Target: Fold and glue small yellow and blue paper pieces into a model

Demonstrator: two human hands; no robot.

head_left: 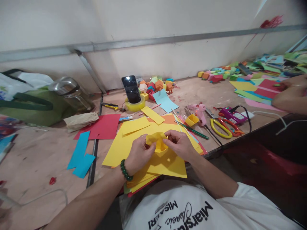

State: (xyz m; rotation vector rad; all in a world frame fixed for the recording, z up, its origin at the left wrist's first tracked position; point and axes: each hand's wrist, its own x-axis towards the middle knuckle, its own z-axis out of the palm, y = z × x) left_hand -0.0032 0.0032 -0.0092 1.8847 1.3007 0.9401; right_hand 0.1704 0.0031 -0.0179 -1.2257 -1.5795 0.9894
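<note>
Between my hands is a small yellow paper box (161, 147), its opening facing up and a flap standing at the far side. My left hand (141, 151) pinches the box's left side, thumb in front. On the right, my right hand (178, 143) grips the flap's right edge between thumb and fingers. Below them lies a stack of yellow paper sheets (117, 150), with red and orange edges showing under it. A second small yellow box (191, 120) sits just beyond my right hand, near a green pencil (194, 130).
To the right lie a pink glue gun (200, 113), yellow-handled scissors (220, 127), red-handled pliers (231, 126) and a purple device (232, 115). A phone (131, 89) leans in a tape roll (135, 105). Another person's hand (292, 91) rests on coloured paper at far right. Blue strips (80, 150) lie left.
</note>
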